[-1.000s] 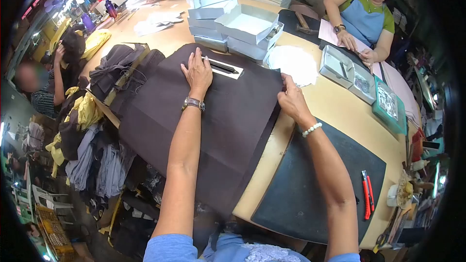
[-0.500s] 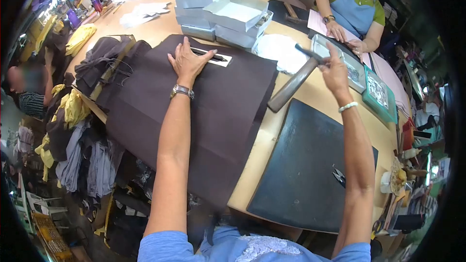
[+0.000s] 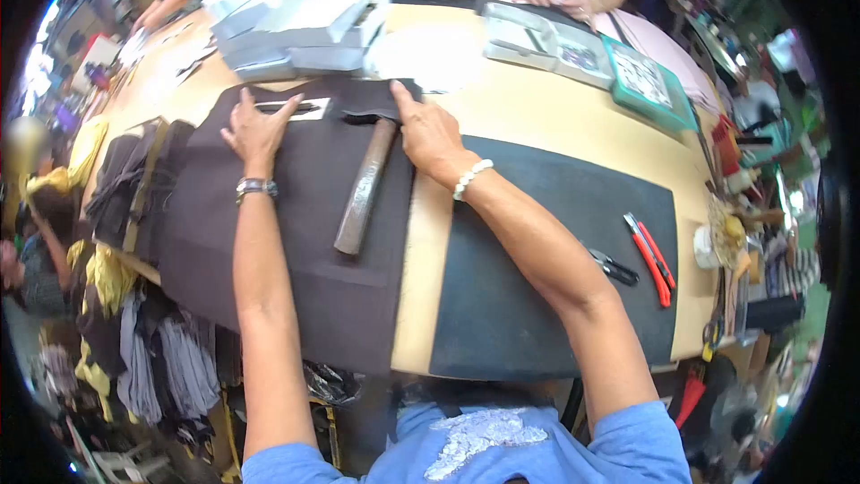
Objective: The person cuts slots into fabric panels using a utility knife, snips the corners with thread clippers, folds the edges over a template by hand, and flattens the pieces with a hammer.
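We have the dark brown cloth (image 3: 313, 188) spread over the left and centre of the frame, on the pale table (image 3: 555, 108). Our left hand (image 3: 255, 130), at upper left, lies open on it with fingers spread, the thumb reaching the white strip (image 3: 319, 109) set in the cloth's upper part. Our right hand (image 3: 434, 134), just above the centre, is at the cloth's upper right corner, its forefinger extended; we cannot tell whether it pinches the edge. A hammer (image 3: 365, 188) lies on the cloth between our hands, its head just beside the right one. At lower right, a black mat (image 3: 537, 305) bears a red cutter (image 3: 651, 260) and black snips (image 3: 615, 267). Pale boxes (image 3: 296, 18) are stacked at upper left; a green tub (image 3: 649, 81) sits at upper right.
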`<state>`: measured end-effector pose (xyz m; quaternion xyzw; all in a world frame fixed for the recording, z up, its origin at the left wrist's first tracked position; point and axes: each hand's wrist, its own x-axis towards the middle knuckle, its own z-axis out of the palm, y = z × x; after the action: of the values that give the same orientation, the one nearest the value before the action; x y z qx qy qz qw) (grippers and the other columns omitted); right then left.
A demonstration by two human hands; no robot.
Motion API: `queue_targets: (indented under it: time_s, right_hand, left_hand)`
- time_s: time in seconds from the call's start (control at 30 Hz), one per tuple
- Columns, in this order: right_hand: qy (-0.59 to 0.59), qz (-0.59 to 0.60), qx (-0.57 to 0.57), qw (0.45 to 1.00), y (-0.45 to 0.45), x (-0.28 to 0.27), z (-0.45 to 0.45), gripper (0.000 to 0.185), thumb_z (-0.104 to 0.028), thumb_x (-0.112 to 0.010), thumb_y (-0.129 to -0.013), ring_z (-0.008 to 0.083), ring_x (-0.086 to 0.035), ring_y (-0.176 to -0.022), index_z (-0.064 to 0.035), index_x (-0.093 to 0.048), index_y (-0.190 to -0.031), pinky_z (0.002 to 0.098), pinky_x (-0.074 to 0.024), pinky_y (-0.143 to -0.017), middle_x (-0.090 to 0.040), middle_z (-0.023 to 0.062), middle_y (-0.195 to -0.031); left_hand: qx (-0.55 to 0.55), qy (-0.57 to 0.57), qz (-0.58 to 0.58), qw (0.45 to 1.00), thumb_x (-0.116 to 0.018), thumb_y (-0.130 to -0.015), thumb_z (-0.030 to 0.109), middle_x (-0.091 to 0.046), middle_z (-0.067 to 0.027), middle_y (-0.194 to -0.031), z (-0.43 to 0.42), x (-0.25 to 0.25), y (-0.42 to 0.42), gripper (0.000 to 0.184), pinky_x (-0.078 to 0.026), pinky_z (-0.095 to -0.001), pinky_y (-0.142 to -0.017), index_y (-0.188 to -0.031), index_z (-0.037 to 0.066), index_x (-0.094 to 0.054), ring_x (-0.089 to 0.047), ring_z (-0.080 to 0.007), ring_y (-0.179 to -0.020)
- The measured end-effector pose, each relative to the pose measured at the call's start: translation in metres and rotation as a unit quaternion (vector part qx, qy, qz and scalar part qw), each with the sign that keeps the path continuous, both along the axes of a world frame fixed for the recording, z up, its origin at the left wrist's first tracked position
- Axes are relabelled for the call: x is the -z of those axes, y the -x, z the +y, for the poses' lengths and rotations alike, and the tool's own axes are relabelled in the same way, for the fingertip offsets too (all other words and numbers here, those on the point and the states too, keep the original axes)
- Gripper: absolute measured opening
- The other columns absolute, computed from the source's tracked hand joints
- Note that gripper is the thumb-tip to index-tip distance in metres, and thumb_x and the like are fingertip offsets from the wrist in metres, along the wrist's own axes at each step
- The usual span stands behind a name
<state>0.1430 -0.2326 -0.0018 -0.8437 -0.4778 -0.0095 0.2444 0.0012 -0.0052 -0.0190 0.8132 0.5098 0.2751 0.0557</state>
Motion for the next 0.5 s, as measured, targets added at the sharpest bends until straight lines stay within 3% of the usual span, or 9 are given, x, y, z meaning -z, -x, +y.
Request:
queue_targets:
  time_s: [0.1, 0.23, 0.27, 0.3, 0.33, 0.37, 0.43, 0.47, 0.5]
  right_hand:
    - [-0.083, -0.155, 0.002, 0.984, 0.002, -0.012, -0.029, 0.064, -0.014, -0.065, -0.078, 0.0376, -0.045, -0.119, -0.0060, -0.038, -0.135, 0.0484, -0.0340, -0.099, -0.055, 0.0225, -0.119]
    - [-0.150, -0.203, 0.021, 0.967, 0.024, -0.065, -0.148, 0.060, -0.024, -0.068, -0.078, 0.0389, -0.038, -0.125, -0.0064, -0.045, -0.130, 0.0488, -0.0282, -0.105, -0.045, 0.0197, -0.130]
    - [-0.181, -0.210, 0.040, 0.960, 0.032, -0.078, -0.186, 0.058, -0.025, -0.068, -0.078, 0.0386, -0.039, -0.125, -0.0060, -0.047, -0.129, 0.0490, -0.0279, -0.105, -0.045, 0.0195, -0.130]
    - [-0.211, -0.217, 0.055, 0.951, 0.040, -0.088, -0.228, 0.056, -0.027, -0.068, -0.079, 0.0383, -0.039, -0.124, -0.0056, -0.049, -0.127, 0.0492, -0.0276, -0.105, -0.045, 0.0193, -0.130]
    - [-0.239, -0.258, 0.098, 0.931, 0.044, -0.091, -0.273, 0.052, -0.027, -0.066, -0.080, 0.0374, -0.040, -0.124, -0.0040, -0.050, -0.125, 0.0480, -0.0293, -0.105, -0.045, 0.0181, -0.130]
    - [-0.247, -0.296, 0.155, 0.910, 0.047, -0.084, -0.320, 0.047, -0.021, -0.065, -0.082, 0.0373, -0.041, -0.123, -0.0023, -0.051, -0.123, 0.0458, -0.0307, -0.104, -0.045, 0.0183, -0.131]
    - [-0.291, -0.271, 0.331, 0.856, 0.063, -0.054, -0.396, 0.038, -0.013, -0.057, -0.088, 0.0342, -0.041, -0.124, 0.0008, -0.051, -0.122, 0.0437, -0.0307, -0.105, -0.045, 0.0201, -0.132]
    - [-0.226, -0.261, 0.452, 0.822, 0.074, -0.035, -0.436, 0.038, -0.014, -0.053, -0.090, 0.0327, -0.041, -0.125, 0.0024, -0.048, -0.125, 0.0418, -0.0303, -0.105, -0.044, 0.0205, -0.132]
    - [-0.206, -0.230, 0.546, 0.779, 0.079, -0.005, -0.480, 0.040, -0.013, -0.054, -0.089, 0.0364, -0.040, -0.124, 0.0038, -0.047, -0.124, 0.0453, -0.0297, -0.105, -0.043, 0.0215, -0.130]
  left_hand:
    - [0.012, -0.039, 0.029, 0.999, -0.062, -0.061, 0.076, -0.056, -0.0182, -0.123, 0.002, -0.002, 0.002, 0.101, -0.030, -0.0558, -0.098, -0.132, 0.007, -0.045, -0.048, -0.0315, -0.120]
    - [0.011, -0.051, 0.095, 0.994, -0.058, -0.063, 0.077, -0.064, -0.0178, -0.105, 0.003, -0.008, -0.001, 0.089, -0.047, -0.0445, -0.078, -0.125, 0.014, -0.054, -0.063, -0.0341, -0.095]
    - [0.044, -0.041, 0.084, 0.995, -0.057, -0.065, 0.076, -0.064, -0.0178, -0.109, 0.026, 0.003, 0.001, 0.089, -0.046, -0.0438, -0.081, -0.131, 0.016, -0.050, -0.061, -0.0345, -0.098]
    - [0.097, -0.091, 0.138, 0.981, -0.052, -0.080, 0.064, -0.062, -0.0184, -0.111, 0.052, 0.019, 0.004, 0.074, -0.046, -0.0463, -0.082, -0.134, 0.015, -0.044, -0.059, -0.0333, -0.102]
    - [0.091, -0.019, 0.075, 0.993, -0.052, -0.068, 0.077, -0.058, -0.0189, -0.121, 0.092, 0.035, -0.002, 0.092, -0.039, -0.0487, -0.091, -0.137, 0.016, -0.043, -0.056, -0.0354, -0.110]
    - [0.084, -0.010, 0.078, 0.993, -0.051, -0.070, 0.077, -0.052, -0.0178, -0.127, 0.098, 0.034, -0.003, 0.092, -0.033, -0.0545, -0.093, -0.138, 0.016, -0.041, -0.049, -0.0348, -0.116]
    - [0.033, -0.020, 0.130, 0.991, -0.048, -0.073, 0.076, -0.040, -0.0156, -0.139, 0.081, 0.021, 0.002, 0.091, -0.022, -0.0662, -0.096, -0.140, 0.016, -0.037, -0.036, -0.0336, -0.128]
    - [0.017, -0.027, 0.149, 0.988, -0.046, -0.075, 0.076, -0.034, -0.0145, -0.145, 0.074, 0.017, 0.002, 0.091, -0.016, -0.0720, -0.098, -0.142, 0.016, -0.035, -0.029, -0.0330, -0.135]
    - [0.029, -0.128, 0.127, 0.983, -0.044, -0.077, 0.075, -0.034, -0.0143, -0.145, 0.074, 0.018, 0.004, 0.088, -0.017, -0.0718, -0.098, -0.142, 0.016, -0.033, -0.029, -0.0329, -0.135]
